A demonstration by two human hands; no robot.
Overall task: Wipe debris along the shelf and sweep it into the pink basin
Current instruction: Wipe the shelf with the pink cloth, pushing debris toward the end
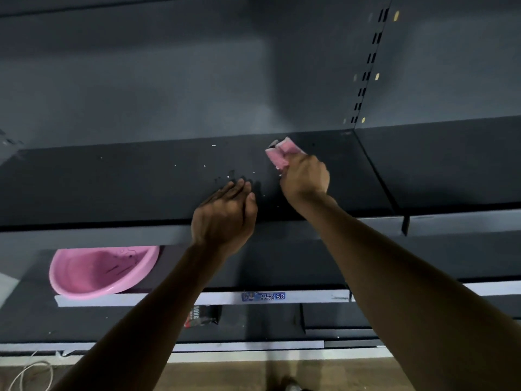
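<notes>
White debris point(225, 172) is lying scattered mid-shelf point(112, 187), unswept. Right hand point(306, 177) is gripping a pink cloth point(280, 156) just beside it; left hand point(225, 215) is resting cupped, fingers relaxed. Pink basin point(98, 273) is sitting on the lower shelf; most sweeping appears left.

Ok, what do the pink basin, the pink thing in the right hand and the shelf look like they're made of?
Pink basin: likely moulded plastic, smooth and slightly glossy, with a rolled rim.
Pink cloth: looks like soft fabric or sponge cloth, matte, folded in the grip of the right hand.
Shelf: probably painted metal, dark matte, with a thin flat edge.
</notes>
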